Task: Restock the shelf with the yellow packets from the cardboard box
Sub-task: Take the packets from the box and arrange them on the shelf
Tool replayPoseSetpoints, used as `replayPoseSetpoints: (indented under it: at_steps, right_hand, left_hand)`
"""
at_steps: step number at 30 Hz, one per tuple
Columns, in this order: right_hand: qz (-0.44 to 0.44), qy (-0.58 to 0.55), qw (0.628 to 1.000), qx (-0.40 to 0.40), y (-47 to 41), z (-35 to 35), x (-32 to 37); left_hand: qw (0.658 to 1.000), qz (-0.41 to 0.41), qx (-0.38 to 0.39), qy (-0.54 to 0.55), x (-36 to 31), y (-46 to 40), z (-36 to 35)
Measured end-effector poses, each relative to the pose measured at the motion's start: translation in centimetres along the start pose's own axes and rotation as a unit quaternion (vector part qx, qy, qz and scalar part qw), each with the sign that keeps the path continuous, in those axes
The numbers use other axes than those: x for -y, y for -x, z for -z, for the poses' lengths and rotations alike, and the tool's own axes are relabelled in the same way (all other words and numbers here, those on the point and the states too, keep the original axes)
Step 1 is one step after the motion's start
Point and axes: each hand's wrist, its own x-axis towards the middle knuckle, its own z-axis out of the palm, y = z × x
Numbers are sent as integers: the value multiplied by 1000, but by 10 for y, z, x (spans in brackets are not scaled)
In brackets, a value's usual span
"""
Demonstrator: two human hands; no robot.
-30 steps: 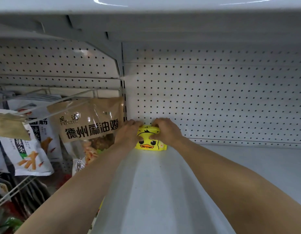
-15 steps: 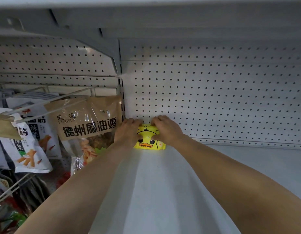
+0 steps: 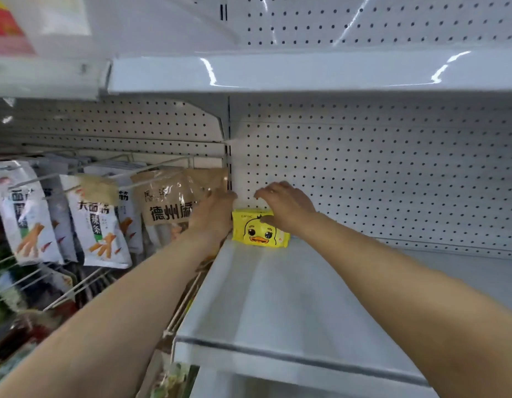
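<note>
Yellow packet at the rear left corner of a white shelf, with both hands beside it

The yellow packet (image 3: pixel 259 231), printed with a duck face, stands on the shelf (image 3: pixel 277 305) against the perforated back panel (image 3: pixel 378 173). The right hand (image 3: pixel 286 206) arches over the packet's upper right corner, fingers spread and loosely bent, thumb lying across the packet's front; a firm grip cannot be confirmed. The left hand (image 3: pixel 213 214) sits just left of the packet at the shelf's edge, its fingertips hidden, so its state cannot be told. Hanging snack bags (image 3: pixel 168 202) fill the bay to the left
</note>
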Motion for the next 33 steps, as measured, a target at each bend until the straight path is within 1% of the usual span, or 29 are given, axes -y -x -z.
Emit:
replayPoseSetpoints:
  at_steps: [4,7,9,11,14,19,22,24,26,33]
  right_hand:
    - [29,-8,1000,5,28,36,52]
    - [51,-14,999,1,49,56,103]
    - [73,-16,997,-6,61,64,141]
    - [98,-41,994,-11,70,66,180]
    - [127,-81,989,5,81,64,239]
    - [181,-161,969,57,99,52,326]
    - [197,-161,965,71,104,43,363]
    - [201,-199,954,95,105,33,383]
    - [204,-199,953,107,101,20,399]
    - [240,-173,945,144,87,-39,430]
  left_hand:
    - [999,-9,15,-34,21,59,49]
    - [998,6,6,-61,45,111,82]
    - [997,32,7,-70,64,147,102]
    - [994,65,8,-89,88,184,120]
    - [987,115,20,-114,125,234,140]
    - [974,204,24,-100,175,313,160]
    - [964,241,42,-104,199,349,165]
    - [958,260,53,-106,213,365,162]
    - [953,276,65,-105,226,377,156]
    - [941,317,80,-90,266,402,102]
